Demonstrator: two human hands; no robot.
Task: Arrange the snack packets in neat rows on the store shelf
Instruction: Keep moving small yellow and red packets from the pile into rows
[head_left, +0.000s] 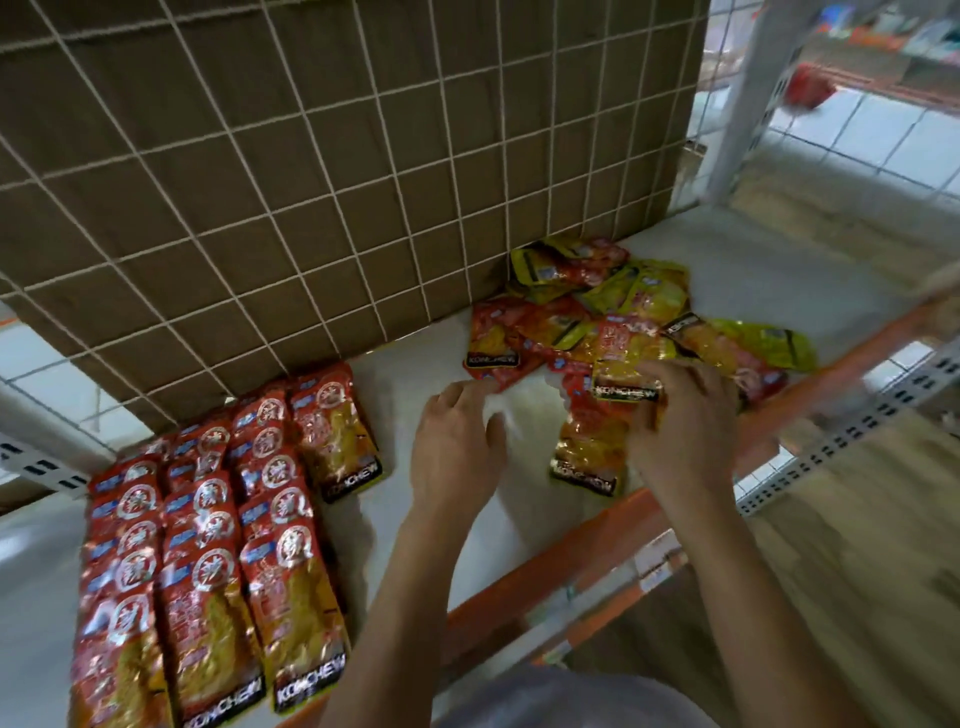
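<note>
Red packets (208, 545) in roughly 4 overlapping rows left; jumbled pile (639, 306) right.

Single wide-angle view, worn on the head. Looking forward and steeply down onto the white shelf (410, 369) from close range, near enough for the left hand (457, 431) and right hand (680, 415) to sit mid-frame. Tilted, with the orange front edge (545, 577) slanting up to the right. Facing the wire grid back (332, 197); snack packets (208, 545) at lower left and centre right.
</note>
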